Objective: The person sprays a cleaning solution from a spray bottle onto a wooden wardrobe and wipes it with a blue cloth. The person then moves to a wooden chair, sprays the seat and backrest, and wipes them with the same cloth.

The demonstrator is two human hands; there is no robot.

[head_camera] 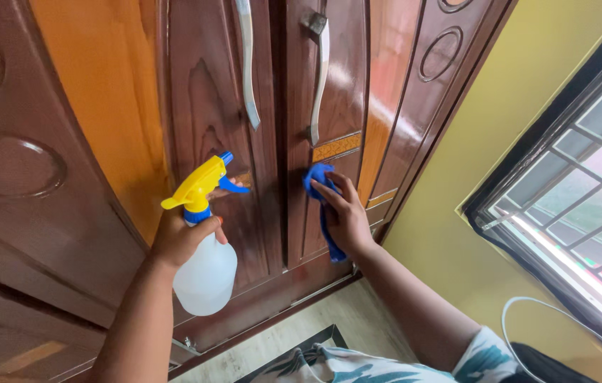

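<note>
Item: wardrobe door cleaning, wiping stage, as we judge it. Our left hand (180,237) is wrapped around the neck of a translucent spray bottle (205,273) with a yellow and blue trigger head, forefinger on the trigger, nozzle facing the left door panel. Our right hand (346,213) lies flat, pressing a blue cloth (321,206) against the right door (336,92) of the glossy brown wardrobe, just below the lower end of its metal handle (319,78) and near the door's inner edge. The next move, we reckon, calls for even pressure across the panel.
</note>
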